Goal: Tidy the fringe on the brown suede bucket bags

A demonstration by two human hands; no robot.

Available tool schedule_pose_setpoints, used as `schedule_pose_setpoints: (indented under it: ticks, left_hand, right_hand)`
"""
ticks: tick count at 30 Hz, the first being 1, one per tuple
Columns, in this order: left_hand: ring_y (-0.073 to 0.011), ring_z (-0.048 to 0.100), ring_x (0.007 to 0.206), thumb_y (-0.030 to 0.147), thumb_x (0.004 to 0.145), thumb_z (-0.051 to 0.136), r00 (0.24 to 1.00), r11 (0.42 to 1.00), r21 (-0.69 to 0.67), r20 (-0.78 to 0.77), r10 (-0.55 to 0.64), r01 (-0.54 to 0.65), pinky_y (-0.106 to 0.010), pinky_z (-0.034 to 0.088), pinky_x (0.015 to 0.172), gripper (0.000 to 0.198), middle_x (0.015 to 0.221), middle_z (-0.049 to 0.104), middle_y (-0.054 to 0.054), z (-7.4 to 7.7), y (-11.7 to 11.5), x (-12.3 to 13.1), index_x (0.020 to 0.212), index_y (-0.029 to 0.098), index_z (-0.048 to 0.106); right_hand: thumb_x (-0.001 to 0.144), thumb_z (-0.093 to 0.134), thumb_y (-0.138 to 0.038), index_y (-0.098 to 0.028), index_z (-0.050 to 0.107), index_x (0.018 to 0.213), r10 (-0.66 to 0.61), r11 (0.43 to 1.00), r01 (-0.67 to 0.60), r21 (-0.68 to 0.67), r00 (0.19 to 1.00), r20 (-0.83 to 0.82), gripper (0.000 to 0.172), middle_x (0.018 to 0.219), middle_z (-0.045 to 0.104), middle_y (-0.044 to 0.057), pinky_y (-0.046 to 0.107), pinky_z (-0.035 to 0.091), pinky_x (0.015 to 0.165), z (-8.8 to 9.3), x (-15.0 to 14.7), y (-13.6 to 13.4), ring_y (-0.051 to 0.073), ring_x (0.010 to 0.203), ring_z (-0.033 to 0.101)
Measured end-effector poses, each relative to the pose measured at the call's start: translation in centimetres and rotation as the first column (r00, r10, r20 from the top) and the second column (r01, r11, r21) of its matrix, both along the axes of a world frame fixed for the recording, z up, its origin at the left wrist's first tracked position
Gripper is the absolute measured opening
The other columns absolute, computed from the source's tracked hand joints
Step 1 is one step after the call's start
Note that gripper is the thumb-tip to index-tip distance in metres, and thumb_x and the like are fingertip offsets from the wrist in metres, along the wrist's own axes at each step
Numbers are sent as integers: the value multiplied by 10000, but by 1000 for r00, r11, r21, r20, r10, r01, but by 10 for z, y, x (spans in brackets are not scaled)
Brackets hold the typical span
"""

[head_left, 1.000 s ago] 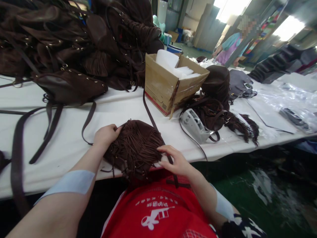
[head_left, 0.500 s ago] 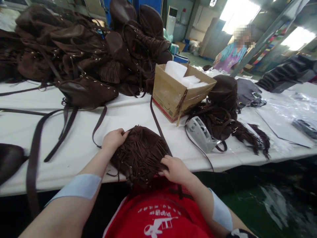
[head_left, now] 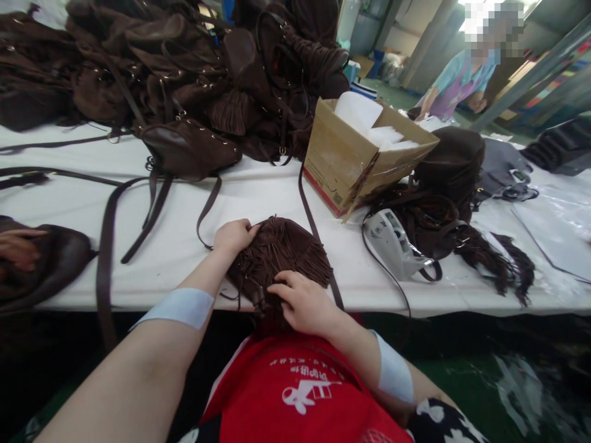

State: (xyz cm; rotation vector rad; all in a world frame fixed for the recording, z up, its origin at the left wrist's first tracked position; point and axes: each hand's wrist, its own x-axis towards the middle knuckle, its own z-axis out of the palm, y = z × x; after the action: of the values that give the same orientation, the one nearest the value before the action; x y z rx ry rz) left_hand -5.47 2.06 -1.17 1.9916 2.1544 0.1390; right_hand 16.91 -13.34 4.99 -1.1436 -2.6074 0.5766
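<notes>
A dark brown fringed bag [head_left: 293,243] lies at the table's front edge, close against my red apron. My left hand [head_left: 234,237] grips its upper left edge, thumb and fingers closed on the material. Over the lower part of the fringe rests my right hand [head_left: 307,301], its fingers apart and slightly bent, touching the strands. A small cord end or tassel [head_left: 259,296] shows just left of my right fingertips. The bag's strap [head_left: 318,231] runs up the table past its right side. The bag's underside is hidden.
Brown bags [head_left: 184,67] are heaped at the back left. A cardboard box [head_left: 339,160] holds white sheets; a grey tape dispenser [head_left: 392,246] stands before it, beside more bags and tassels [head_left: 496,258]. Another person's hand [head_left: 21,249] touches a bag [head_left: 69,264] at left. A co-worker [head_left: 462,83] stands behind.
My right hand has left the bag's right edge and moved left onto the fringe, its fingers spreading. My left hand keeps its grip. Another person's hand has appeared at left; the view has shifted.
</notes>
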Motion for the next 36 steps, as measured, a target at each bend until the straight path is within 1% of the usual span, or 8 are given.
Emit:
schedule_pose_setpoints:
  ticks: [4,8,13,21,25,32,34,36]
  left_hand:
    - [-298,655,888,662,844,305,1000,1000,2,5,4,-4,-355,476,712,600,925,729,-124,2,-1,0,939,229,709]
    - [-298,658,886,658,847,296,1000,1000,-2,0,7,-7,-351,474,703,599,922,728,-126,5,-2,1,931,231,706]
    - [-304,662,877,660,844,297,1000,1000,16,-3,0,0,-355,472,691,593,909,730,-123,4,-2,1,912,234,703]
    - [-296,662,865,661,844,286,1000,1000,14,-6,-7,7,-348,469,675,593,896,728,-118,2,-1,0,897,234,695]
    - [-283,661,871,666,847,276,1000,1000,19,-4,-12,12,-335,470,683,606,910,728,-115,2,-2,-1,915,234,696]
    - [-291,661,886,663,848,295,1000,1000,4,8,-11,11,-346,479,704,597,930,729,-119,1,-1,-1,944,237,702]
    - [-286,662,888,665,846,303,1000,1000,4,11,-9,9,-343,480,710,595,937,730,-119,1,-1,-1,949,236,703]
    - [-283,662,886,669,845,302,1000,1000,4,9,-1,1,-339,480,709,600,937,731,-119,1,-1,-1,950,235,703]
  right_hand:
    - [833,536,-179,-214,627,1124,65,998,-68,18,988,138,307,1136,532,87,323,459,830,-15,-23,20,215,1000,485]
    - [866,548,-247,-241,672,1050,172,985,-173,24,984,51,222,1117,548,48,313,443,853,-21,-17,26,189,968,493]
    - [832,602,-293,-228,651,1058,209,973,-217,73,972,111,240,1157,519,75,331,448,821,-16,-21,16,213,972,477]
    - [853,581,-310,-175,674,811,198,978,-204,45,973,116,169,1042,574,57,299,430,814,-3,-10,18,178,906,505]
    - [886,554,-344,-167,657,780,136,990,-143,17,971,198,231,841,596,52,300,415,771,6,20,9,177,827,515]
    - [814,660,-364,-188,660,723,-3,977,57,-205,967,256,198,758,609,30,273,421,703,25,71,-3,163,754,566]
    - [804,668,-333,-197,671,830,-91,973,125,-194,981,173,137,894,630,42,286,442,788,28,69,-2,172,852,582]
    - [782,679,-303,-209,631,1075,-189,975,196,-107,979,72,312,1174,577,78,340,416,941,24,55,2,211,1085,525]
